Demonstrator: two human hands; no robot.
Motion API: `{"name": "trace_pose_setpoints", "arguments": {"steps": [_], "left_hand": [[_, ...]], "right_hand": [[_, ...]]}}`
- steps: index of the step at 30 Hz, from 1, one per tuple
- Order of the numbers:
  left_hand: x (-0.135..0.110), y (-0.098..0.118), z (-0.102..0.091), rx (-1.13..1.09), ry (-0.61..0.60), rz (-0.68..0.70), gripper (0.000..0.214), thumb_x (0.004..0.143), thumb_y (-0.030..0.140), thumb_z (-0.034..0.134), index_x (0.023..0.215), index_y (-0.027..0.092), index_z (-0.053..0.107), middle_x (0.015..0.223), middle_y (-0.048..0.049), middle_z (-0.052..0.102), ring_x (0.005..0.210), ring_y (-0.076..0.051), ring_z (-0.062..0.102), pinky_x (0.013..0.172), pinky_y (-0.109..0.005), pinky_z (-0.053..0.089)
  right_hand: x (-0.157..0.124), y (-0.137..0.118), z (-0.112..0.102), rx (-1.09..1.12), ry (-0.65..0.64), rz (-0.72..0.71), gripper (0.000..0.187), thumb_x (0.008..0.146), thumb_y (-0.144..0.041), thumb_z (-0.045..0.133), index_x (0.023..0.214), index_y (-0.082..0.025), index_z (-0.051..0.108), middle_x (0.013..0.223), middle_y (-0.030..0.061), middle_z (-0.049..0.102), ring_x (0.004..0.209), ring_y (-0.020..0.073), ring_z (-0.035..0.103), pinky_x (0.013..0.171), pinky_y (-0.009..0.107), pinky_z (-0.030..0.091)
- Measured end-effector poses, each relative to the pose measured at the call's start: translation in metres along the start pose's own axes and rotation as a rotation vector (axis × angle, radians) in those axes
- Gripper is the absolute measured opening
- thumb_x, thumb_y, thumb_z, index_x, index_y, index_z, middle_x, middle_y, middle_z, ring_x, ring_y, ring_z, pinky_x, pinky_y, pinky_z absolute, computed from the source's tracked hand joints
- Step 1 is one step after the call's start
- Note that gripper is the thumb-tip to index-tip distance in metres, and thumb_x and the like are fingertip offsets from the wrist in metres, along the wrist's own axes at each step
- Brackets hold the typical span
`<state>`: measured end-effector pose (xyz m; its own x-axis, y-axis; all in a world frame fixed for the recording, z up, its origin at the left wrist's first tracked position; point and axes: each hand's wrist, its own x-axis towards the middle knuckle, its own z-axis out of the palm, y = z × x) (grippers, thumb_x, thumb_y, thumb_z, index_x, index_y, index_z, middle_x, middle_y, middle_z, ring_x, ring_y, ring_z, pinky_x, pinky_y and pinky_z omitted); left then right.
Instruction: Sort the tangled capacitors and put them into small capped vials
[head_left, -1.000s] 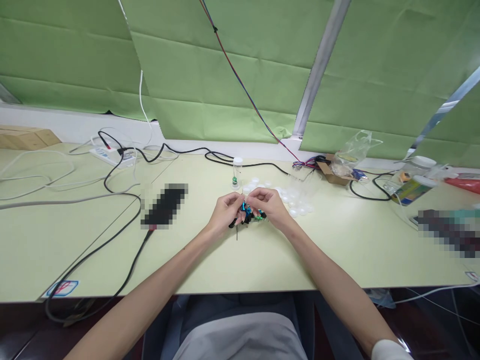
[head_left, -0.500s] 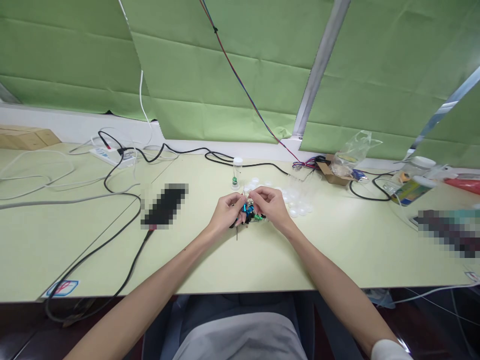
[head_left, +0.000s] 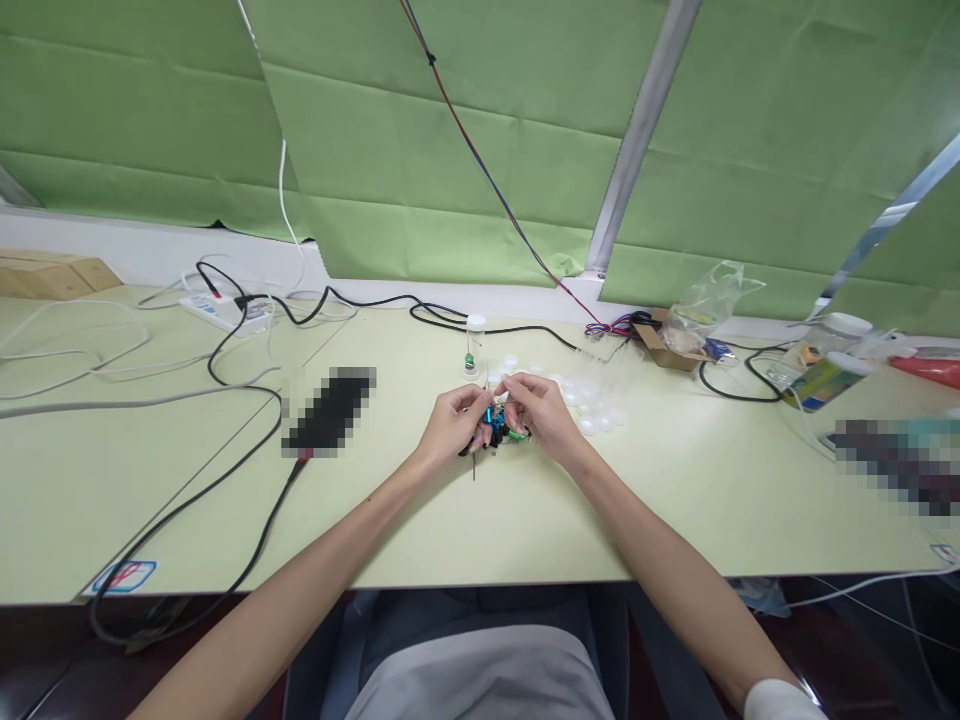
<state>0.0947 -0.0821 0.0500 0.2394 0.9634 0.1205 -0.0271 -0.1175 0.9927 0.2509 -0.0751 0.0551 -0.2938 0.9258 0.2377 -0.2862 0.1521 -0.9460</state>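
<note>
Blue, black and green small components (head_left: 496, 430) lie in a heap on the pale tabletop (head_left: 495, 540), between the person's two hands and partly hidden by them. The left hand (head_left: 452, 422) has thumb and forefinger brought together on a thin lead (head_left: 487, 374), which stands roughly upright above the fingertips. The right hand (head_left: 541, 408) is just beside it, thumb and forefinger nearly meeting; whether anything is gripped there cannot be told at this size. A dark thin rod (head_left: 474, 468) projects from the heap towards the near edge. Beyond the left hand, a clear vial (head_left: 475, 340) stands upright, white cap on, green contents near its base. White round pieces (head_left: 598, 413) are scattered beyond and beside the right hand. To the left, well apart from the hands, lies an obscured dark object (head_left: 330, 412) with a black cable (head_left: 264, 540) at its lower end. At the far right-hand side, a cardboard box (head_left: 664, 350) holds a crumpled clear bag (head_left: 705, 305).
</note>
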Motion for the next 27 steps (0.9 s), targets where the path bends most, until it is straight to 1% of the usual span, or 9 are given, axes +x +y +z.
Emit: {"name": "trace_pose_setpoints", "arguments": {"steps": [5, 11, 18, 22, 27], "left_hand": [[0.0003, 0.0003, -0.0005, -0.021, 0.003, -0.014, 0.032, 0.085, 0.047, 0.063, 0.076, 0.017, 0.056, 0.047, 0.0004, 0.057, 0.031, -0.007, 0.041, 0.038, -0.020, 0.030], [0.0012, -0.0007, -0.0013, -0.079, 0.000, -0.015, 0.031, 0.084, 0.047, 0.064, 0.078, 0.016, 0.059, 0.055, -0.0028, 0.063, 0.033, -0.007, 0.043, 0.037, -0.020, 0.030], [0.0019, -0.0011, -0.0025, -0.141, 0.011, -0.031, 0.032, 0.084, 0.047, 0.066, 0.076, 0.016, 0.059, 0.056, -0.0030, 0.062, 0.036, -0.007, 0.044, 0.038, -0.019, 0.030], [0.0023, -0.0026, -0.0033, -0.151, 0.008, -0.028, 0.032, 0.084, 0.047, 0.066, 0.076, 0.016, 0.060, 0.059, -0.0035, 0.063, 0.038, -0.007, 0.045, 0.038, -0.019, 0.030], [0.0016, -0.0011, -0.0027, -0.152, 0.012, -0.026, 0.034, 0.082, 0.048, 0.067, 0.076, 0.016, 0.060, 0.059, -0.0032, 0.062, 0.039, -0.007, 0.045, 0.037, -0.019, 0.030]], "right_hand": [[0.0002, -0.0006, 0.0004, 0.127, -0.032, 0.047, 0.027, 0.084, -0.044, 0.067, 0.084, -0.016, 0.065, 0.047, -0.0042, 0.058, 0.035, 0.0074, 0.045, 0.037, 0.019, 0.033], [0.0000, -0.0016, 0.0001, 0.230, -0.083, 0.082, 0.023, 0.083, -0.039, 0.070, 0.086, -0.017, 0.065, 0.055, -0.0024, 0.062, 0.041, 0.0084, 0.052, 0.040, 0.019, 0.037], [-0.0017, -0.0044, 0.0022, 0.270, -0.142, 0.101, 0.021, 0.082, -0.035, 0.071, 0.090, -0.015, 0.069, 0.064, -0.0006, 0.063, 0.049, 0.0077, 0.054, 0.046, 0.020, 0.043], [-0.0022, -0.0046, 0.0023, 0.273, -0.176, 0.085, 0.022, 0.084, -0.034, 0.070, 0.093, -0.014, 0.071, 0.068, 0.0006, 0.064, 0.054, 0.0079, 0.056, 0.051, 0.020, 0.045], [-0.0004, -0.0047, -0.0017, 0.261, -0.195, 0.099, 0.025, 0.086, -0.036, 0.067, 0.096, -0.013, 0.072, 0.074, 0.0028, 0.064, 0.061, 0.0094, 0.058, 0.055, 0.021, 0.048]]}}
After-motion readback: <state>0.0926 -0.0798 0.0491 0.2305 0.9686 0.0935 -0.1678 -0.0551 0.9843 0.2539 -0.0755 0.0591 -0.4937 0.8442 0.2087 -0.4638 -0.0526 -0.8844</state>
